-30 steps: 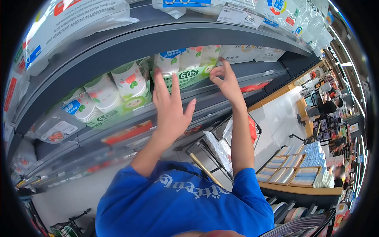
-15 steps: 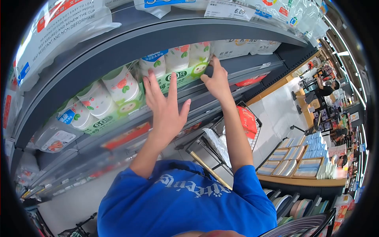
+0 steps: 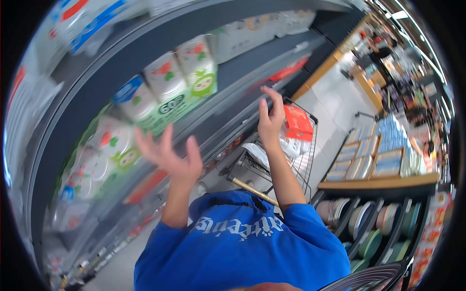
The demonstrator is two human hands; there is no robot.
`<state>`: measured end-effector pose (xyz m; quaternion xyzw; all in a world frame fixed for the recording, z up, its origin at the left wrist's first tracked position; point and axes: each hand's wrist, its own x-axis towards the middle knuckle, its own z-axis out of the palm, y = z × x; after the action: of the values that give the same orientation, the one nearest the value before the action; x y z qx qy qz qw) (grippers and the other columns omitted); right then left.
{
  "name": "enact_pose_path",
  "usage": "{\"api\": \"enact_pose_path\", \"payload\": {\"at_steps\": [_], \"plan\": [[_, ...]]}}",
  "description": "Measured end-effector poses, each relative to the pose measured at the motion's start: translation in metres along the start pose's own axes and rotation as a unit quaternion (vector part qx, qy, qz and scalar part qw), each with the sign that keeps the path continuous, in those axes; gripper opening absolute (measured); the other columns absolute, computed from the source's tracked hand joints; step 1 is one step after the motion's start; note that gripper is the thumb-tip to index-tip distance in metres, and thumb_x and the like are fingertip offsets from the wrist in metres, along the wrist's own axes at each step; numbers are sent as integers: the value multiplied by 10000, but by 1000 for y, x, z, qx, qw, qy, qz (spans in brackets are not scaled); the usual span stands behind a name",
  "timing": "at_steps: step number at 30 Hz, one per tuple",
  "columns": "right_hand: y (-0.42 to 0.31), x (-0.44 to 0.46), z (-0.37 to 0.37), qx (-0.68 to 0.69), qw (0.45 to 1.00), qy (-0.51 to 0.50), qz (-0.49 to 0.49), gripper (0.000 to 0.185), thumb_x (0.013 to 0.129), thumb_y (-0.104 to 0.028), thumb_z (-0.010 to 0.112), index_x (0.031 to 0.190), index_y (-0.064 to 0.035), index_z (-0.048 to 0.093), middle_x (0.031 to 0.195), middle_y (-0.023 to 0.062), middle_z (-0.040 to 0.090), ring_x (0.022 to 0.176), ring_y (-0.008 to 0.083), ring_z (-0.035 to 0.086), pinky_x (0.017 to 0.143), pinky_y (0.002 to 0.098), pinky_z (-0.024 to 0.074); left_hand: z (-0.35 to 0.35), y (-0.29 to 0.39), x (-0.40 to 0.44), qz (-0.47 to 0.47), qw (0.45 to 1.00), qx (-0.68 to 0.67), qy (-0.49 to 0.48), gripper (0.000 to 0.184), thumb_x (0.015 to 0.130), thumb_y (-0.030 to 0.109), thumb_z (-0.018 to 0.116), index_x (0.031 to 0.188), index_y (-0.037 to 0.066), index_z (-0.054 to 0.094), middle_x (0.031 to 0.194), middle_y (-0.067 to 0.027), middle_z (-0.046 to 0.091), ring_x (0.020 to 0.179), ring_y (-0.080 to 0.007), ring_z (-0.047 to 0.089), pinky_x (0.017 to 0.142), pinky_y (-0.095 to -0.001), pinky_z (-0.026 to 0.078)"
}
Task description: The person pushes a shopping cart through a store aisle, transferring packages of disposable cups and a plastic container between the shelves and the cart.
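Observation:
My left hand [image 3: 171, 156], blurred by motion, has its fingers spread and holds nothing. It hovers just in front of two clear packs of paper cups on a grey shelf. The nearer pack of paper cups [image 3: 99, 150] lies to its left, with a green fruit cartoon on it. Above the hand sits the other pack of paper cups [image 3: 167, 92], marked 60 on a green band. My right hand [image 3: 272, 120] is raised off the shelf edge, its fingers apart with nothing in them. It is nearest the shelf front and the shopping cart.
A shopping cart [image 3: 310, 160] with a red package [image 3: 297, 122] and white bags stands beyond my right forearm. White packs [image 3: 259, 36] fill the shelf's far part. To the right are a wooden display of folded goods [image 3: 378, 183] and a rack of dishes [image 3: 371, 242]. A person [image 3: 378, 56] stands far off.
Both hands have come away from the cup packs. My right hand has drawn back towards the cart, my left hand down and left. The view has shifted, and the shelf looks more tilted.

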<state>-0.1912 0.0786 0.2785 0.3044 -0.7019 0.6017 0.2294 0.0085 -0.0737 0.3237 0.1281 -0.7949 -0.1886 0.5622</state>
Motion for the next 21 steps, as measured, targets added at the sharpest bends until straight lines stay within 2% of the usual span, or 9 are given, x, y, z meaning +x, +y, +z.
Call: {"api": "enact_pose_path", "payload": {"at_steps": [2,5,7,9,12,13,15,17,21], "plan": [[53,-45,-34,-115,993,-16,23,299,897,-82,651,1180,5,607,1197,185,620,1163,338,582,1027,399,433,9,-6,-22,60,995,-56,64,476,848,140,683,1282,14,536,1538,-297,202,1438,-464,216,1095,-584,320],[156,-138,-100,-333,939,-68,60,422,858,-155,723,1219,4,574,1229,234,582,1183,401,547,1028,450,434,24,7,-45,6,985,-142,-95,401,846,89,659,1227,10,560,1488,-284,323,1383,-433,344,1085,-530,366],[207,-213,-166,-485,844,-151,171,503,833,-252,755,1228,8,586,1220,258,596,1154,434,563,996,477,457,47,16,-50,-35,960,-186,-207,363,845,70,667,1188,-11,582,1420,-273,425,1288,-425,452,1045,-490,414],[235,-269,-229,-461,714,-257,460,555,844,-446,715,1217,-41,649,1267,255,591,1170,420,575,987,517,464,74,19,-66,-67,930,-202,-299,340,862,68,666,1185,1,587,1356,-231,509,1238,-389,524,1037,-458,428],[213,-331,-279,-514,626,-220,543,531,850,-469,624,1092,-3,705,1143,263,674,1077,415,645,925,501,508,121,8,-118,-169,828,-236,-479,383,877,114,670,1226,-9,570,1308,-220,558,1226,-372,549,1037,-417,433],[209,-338,-286,-486,645,-182,560,519,851,-467,617,1074,-8,712,1121,254,685,1062,410,654,918,495,512,141,-1,-146,-235,771,-250,-537,422,882,143,671,1253,-22,558,1297,-222,573,1228,-374,550,1045,-403,427],[209,-347,-298,-426,679,-102,589,498,853,-463,604,1038,-18,728,1077,237,707,1031,400,673,903,483,520,163,-21,-210,-108,724,-145,-666,504,896,195,670,1325,-20,517,1306,-246,569,1232,-388,548,1048,-422,430],[214,-355,-297,-427,686,-109,579,427,858,-427,616,1026,-55,740,1008,195,731,975,383,692,880,465,528,174,-35,-278,-54,697,-206,-684,557,903,243,670,1363,-13,490,1311,-259,568,1229,-398,549,1056,-442,428],[221,-355,-296,-399,680,-131,601,400,867,-413,630,1047,-73,737,1019,169,736,974,354,698,868,455,534,189,-13,-340,-128,640,-124,-748,627,894,300,672,1372,-47,462,1286,-285,575,1220,-409,556,1021,-469,460]]}}
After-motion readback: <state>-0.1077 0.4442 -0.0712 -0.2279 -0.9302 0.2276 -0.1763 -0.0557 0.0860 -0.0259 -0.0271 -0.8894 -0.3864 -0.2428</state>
